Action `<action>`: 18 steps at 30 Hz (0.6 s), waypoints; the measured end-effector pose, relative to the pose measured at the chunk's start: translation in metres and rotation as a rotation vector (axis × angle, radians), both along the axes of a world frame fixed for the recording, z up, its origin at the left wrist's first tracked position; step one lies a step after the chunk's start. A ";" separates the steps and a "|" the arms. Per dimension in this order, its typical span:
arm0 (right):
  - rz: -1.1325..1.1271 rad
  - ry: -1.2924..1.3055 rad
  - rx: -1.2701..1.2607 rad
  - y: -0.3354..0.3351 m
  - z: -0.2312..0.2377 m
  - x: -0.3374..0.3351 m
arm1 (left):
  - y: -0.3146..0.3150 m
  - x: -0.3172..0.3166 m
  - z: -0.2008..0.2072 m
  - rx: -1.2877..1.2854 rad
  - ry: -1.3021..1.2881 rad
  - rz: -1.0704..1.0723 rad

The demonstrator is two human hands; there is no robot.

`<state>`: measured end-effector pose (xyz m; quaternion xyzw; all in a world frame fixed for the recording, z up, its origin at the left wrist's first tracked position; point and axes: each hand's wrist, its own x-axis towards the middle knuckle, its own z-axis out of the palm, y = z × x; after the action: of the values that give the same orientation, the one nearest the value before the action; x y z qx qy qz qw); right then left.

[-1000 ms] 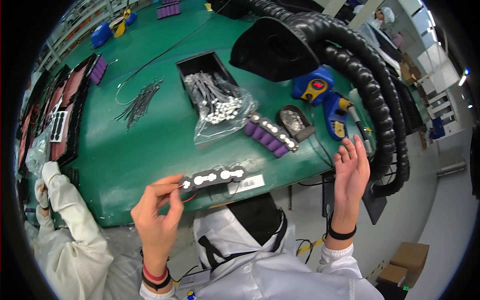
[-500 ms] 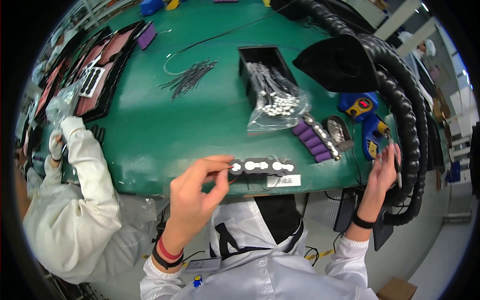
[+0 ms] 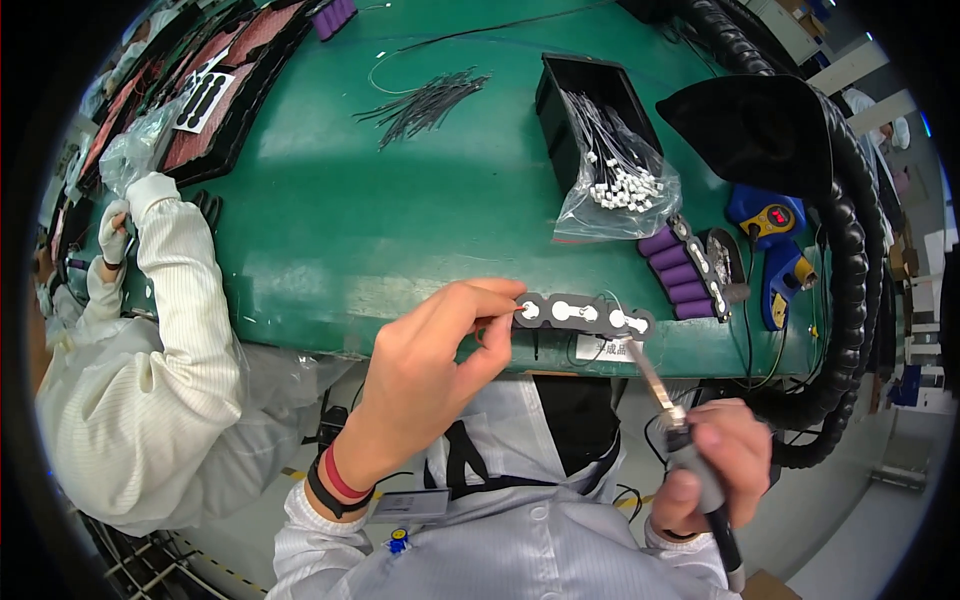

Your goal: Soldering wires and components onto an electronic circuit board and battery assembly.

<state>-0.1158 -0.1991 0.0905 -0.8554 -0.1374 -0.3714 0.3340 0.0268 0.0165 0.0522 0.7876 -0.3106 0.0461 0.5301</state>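
Observation:
At the near edge of the table lies a battery pack [image 3: 585,314] with a black top and shiny metal connecting strips. My left hand [image 3: 435,345] is closed in a pinch at the pack's left end, on a thin red wire [image 3: 519,309] that barely shows between the fingertips. My right hand [image 3: 725,460] grips a soldering iron [image 3: 694,462], slightly blurred, its tip reaching the right end of the pack. A white label [image 3: 602,348] lies partly under the pack's near side. Thin wires loop up at the pack's right end.
A second pack with purple cells [image 3: 680,270] stands right, beside a blue soldering station [image 3: 765,215] and its holder [image 3: 783,285]. Behind are a black bin [image 3: 590,85] of white-plugged cables, a cable bundle [image 3: 430,105] and a black fume hood [image 3: 750,130]. A co-worker's sleeve [image 3: 185,265] is left.
The soldering iron has come from beside its holder to the right end of the pack in my right hand. My left hand keeps its pinch. The whole view has shifted.

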 end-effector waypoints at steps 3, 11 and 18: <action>0.016 0.038 0.006 0.018 0.000 0.013 | 0.000 0.000 -0.001 -0.016 -0.015 -0.002; 0.044 0.092 -0.045 0.032 -0.001 0.036 | 0.000 0.002 0.001 -0.008 -0.019 -0.004; 0.037 0.114 -0.101 0.034 -0.001 0.037 | 0.003 0.003 0.001 0.003 -0.008 -0.016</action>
<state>-0.0784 -0.1651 0.0890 -0.8883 -0.1523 -0.3083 0.3043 0.0298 0.0190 0.0532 0.7858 -0.3189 0.0444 0.5281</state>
